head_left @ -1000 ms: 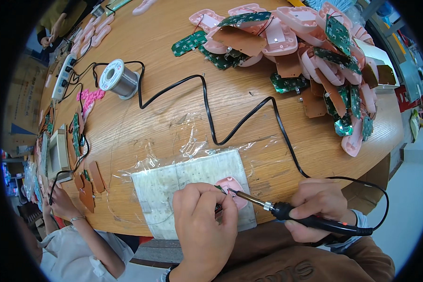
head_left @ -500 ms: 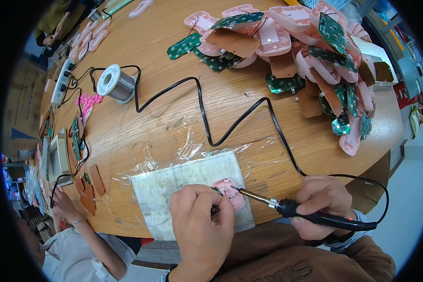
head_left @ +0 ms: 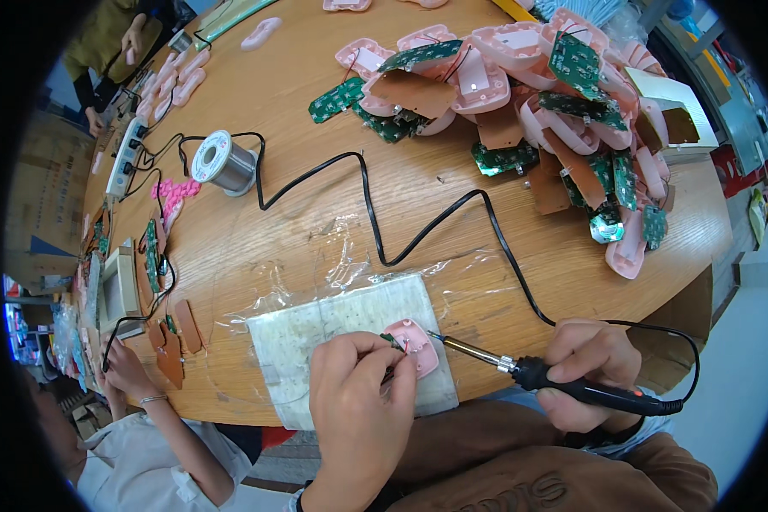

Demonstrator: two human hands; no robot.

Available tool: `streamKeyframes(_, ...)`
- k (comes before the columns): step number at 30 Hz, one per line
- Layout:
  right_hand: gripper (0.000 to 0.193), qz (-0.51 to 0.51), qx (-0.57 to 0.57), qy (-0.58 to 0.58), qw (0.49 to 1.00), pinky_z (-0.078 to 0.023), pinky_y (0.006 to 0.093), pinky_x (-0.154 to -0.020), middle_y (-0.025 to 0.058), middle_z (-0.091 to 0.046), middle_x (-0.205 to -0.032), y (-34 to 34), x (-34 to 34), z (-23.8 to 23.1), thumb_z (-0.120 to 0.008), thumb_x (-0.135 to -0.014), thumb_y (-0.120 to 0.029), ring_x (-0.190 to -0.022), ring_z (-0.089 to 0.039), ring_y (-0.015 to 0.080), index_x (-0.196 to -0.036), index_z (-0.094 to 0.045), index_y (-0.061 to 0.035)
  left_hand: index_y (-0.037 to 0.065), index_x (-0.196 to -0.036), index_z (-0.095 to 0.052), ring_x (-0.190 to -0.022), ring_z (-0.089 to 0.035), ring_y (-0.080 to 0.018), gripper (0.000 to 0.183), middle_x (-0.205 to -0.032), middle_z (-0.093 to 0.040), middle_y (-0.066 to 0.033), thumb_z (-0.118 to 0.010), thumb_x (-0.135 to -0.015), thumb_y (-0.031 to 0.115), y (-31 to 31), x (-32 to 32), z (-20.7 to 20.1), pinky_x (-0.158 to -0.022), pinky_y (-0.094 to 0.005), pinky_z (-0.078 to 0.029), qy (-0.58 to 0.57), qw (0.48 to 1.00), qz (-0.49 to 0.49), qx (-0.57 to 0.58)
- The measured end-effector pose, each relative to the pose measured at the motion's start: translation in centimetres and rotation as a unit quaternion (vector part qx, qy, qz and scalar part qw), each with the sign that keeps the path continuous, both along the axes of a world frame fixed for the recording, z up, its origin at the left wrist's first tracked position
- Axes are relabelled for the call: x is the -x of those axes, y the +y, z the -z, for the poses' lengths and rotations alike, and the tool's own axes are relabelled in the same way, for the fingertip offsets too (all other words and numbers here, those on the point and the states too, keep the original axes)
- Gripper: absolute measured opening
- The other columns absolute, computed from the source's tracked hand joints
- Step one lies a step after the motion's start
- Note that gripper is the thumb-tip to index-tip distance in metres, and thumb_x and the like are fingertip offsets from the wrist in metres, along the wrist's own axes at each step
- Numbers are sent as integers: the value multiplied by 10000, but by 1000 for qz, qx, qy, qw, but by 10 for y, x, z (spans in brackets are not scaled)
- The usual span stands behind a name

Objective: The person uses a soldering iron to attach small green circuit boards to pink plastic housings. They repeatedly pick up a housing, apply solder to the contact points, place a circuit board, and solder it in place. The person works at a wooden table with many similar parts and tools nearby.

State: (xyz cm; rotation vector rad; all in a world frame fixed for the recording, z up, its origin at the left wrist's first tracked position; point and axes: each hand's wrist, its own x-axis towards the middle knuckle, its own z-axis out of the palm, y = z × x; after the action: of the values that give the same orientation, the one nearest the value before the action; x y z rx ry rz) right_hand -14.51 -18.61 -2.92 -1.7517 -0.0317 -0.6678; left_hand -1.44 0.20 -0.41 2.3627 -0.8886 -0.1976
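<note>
My right hand (head_left: pixel 590 367) is wrapped round the black handle of a soldering iron (head_left: pixel 533 374). Its tip points left, just beyond the right edge of a small pink plastic shell (head_left: pixel 419 348), and looks apart from it. My left hand (head_left: pixel 357 397) is closed, thumb and fingers pinching the shell's left side. A green circuit board edge (head_left: pixel 391 340) and a thin red wire show beside those fingertips; the rest of the board is hidden by the hand. Beneath the shell lies a pale, stained work pad (head_left: pixel 294 341) on the wooden table.
A solder spool (head_left: pixel 225 164) stands at the left, near a power strip (head_left: pixel 126 158). The iron's black cord (head_left: pixel 369 200) zigzags across the table. Pink shells and green boards form a heap (head_left: pixel 503 102) at the back right. A co-worker's hand (head_left: pixel 126 367) is at the left edge; another person stands far left.
The iron's tip has moved off the pink shell to its right side. The shell and my left hand have shifted slightly left. My view has also moved a little.
</note>
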Motion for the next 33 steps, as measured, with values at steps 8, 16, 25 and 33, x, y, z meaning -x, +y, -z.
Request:
streamKeyframes(8,355,16,-42,-25,999,-390,279,-476,65,-583,-711,1,13,-4,-739,-691,25,-543,-548,155,-987,-552,-33,15,-1201,-562,-1054,-506,-352,648,-1106,-551,-137,-813,-608,88,15,-3,-8,-952,-481,-355,-48,991,71,-99)
streamKeyframes(16,317,108,-132,-98,980,-382,266,-523,111,-559,-745,7,22,-13,-687,-748,36,-586,-498,131,-990,-491,-21,-21,-1201,-559,-962,-596,-272,569,-1070,-608,-151,-799,-728,183,-14,-39,-39,-845,-372,-465,43,996,9,78)
streamKeyframes(25,289,154,-167,-94,969,-398,259,-539,110,-529,-735,1,39,-14,-649,-797,-1,-579,-477,130,-1001,-447,-33,-77,-1251,-517,-957,-655,-267,677,-1093,-635,-235,-764,-778,341,-170,-122,-47,-807,-361,-523,95,962,23,253)
streamKeyframes(33,338,207,-205,-72,954,-492,252,-505,111,-505,-747,-10,34,-6,-689,-801,-112,-545,-531,138,-978,-409,-39,-62,-1286,-510,-1022,-649,-319,621,-1159,-618,-268,-699,-835,319,-191,-131,-42,-839,-376,-536,75,977,93,177)
